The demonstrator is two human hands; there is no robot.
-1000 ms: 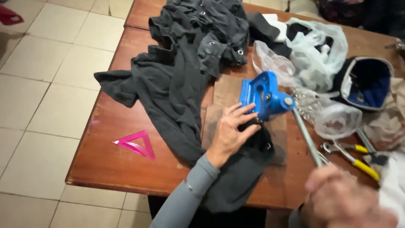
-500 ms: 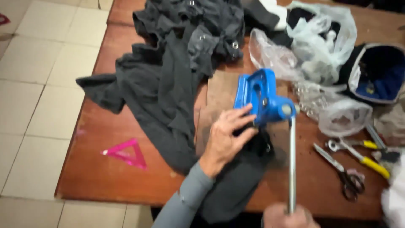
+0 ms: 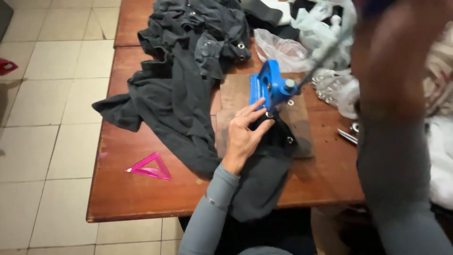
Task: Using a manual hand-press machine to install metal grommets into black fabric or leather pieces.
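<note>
Where the dark grey garment (image 3: 188, 94) lies spread across the brown wooden table (image 3: 141, 193), a blue hand press (image 3: 269, 87) stands on a brown board (image 3: 240, 97) near the table's middle. A strip of the garment with metal eyelets (image 3: 289, 140) passes under the press. The left hand (image 3: 245, 134) rests flat on this fabric just beside the press base, fingers extended and slightly spread, gripping nothing. The right hand (image 3: 387, 52) is raised at the far right and heavily blurred; it appears to meet the metal lever (image 3: 321, 52) of the press, but its grip cannot be determined. To the near left lies a pink triangular ruler (image 3: 148, 167). Clear plastic bags (image 3: 283, 47) sit behind the press.
</note>
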